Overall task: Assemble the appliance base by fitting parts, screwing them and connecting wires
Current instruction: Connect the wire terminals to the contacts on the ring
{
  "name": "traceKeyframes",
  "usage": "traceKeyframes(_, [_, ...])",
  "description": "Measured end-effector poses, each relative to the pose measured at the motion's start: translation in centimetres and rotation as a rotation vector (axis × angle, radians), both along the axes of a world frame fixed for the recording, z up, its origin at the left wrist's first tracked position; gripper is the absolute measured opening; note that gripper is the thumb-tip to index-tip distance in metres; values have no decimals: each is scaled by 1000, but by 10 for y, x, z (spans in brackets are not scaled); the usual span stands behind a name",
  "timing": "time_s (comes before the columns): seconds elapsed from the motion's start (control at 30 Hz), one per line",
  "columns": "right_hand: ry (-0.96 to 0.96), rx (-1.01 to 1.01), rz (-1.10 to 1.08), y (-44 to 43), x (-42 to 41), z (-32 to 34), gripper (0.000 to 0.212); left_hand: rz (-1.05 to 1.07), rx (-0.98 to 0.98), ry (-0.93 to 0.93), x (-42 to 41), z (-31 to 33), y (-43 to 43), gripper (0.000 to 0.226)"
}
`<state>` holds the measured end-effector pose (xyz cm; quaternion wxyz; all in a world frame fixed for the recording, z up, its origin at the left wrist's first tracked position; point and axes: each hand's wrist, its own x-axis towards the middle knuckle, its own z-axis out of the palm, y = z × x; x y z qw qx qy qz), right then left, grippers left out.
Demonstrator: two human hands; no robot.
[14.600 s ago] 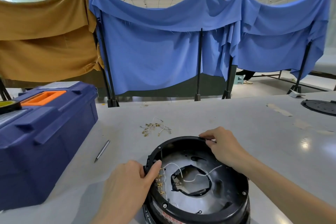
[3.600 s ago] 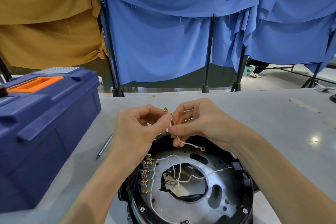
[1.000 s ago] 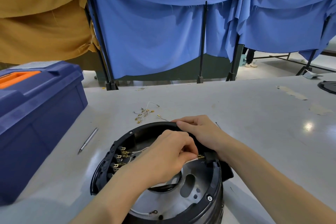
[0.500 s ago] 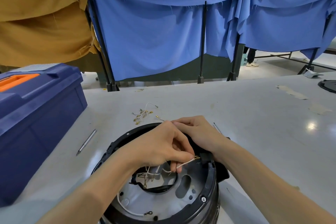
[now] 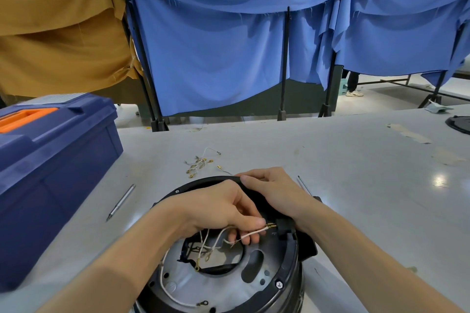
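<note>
The round black appliance base [image 5: 279,284] lies upside down at the table's near edge, its metal plate and white wires [image 5: 216,239] exposed. My left hand [image 5: 218,208] pinches a white wire with a brass terminal [image 5: 270,225], whose tip touches a black connector block [image 5: 283,227] on the rim's right side. My right hand [image 5: 274,190] rests over the far rim with fingers laid along it, steadying the base. Another white wire with a ring terminal [image 5: 203,303] lies loose on the plate.
A dark blue toolbox [image 5: 50,168] with an orange handle stands at the left. A metal pen-like tool [image 5: 120,203] lies beside it. Several loose terminal wires [image 5: 201,162] lie beyond the base. A thin rod [image 5: 304,185] lies right of my hand. A black disc [image 5: 460,123] sits far right.
My left hand has pushed the wire's brass terminal rightward up to the connector block. My right hand keeps its place on the rim.
</note>
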<state>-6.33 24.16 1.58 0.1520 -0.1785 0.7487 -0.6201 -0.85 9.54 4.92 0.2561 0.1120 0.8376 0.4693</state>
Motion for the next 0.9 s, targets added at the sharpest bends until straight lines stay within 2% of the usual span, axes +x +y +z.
traceKeyframes(0.17, [-3, -4, -1, 0, -2, -1, 24, 92, -15, -104, -1, 5, 7, 15])
traceKeyframes(0.3, [-21, -29, 8, -1, -4, -3, 23, 223, -100, -42, -3, 3, 19, 24])
traceKeyframes(0.5, [23, -24, -8, -2, -4, -4, 21, 285, -148, 1, -5, -2, 29, 33])
traceKeyframes(0.77, [38, -18, -3, -2, -2, -2, 19, 146, -183, -22, -6, 9, 22, 22])
traceKeyframes(0.9, [26, -25, -6, -2, -3, -3, 19, 107, -181, 2, -3, 6, 22, 29])
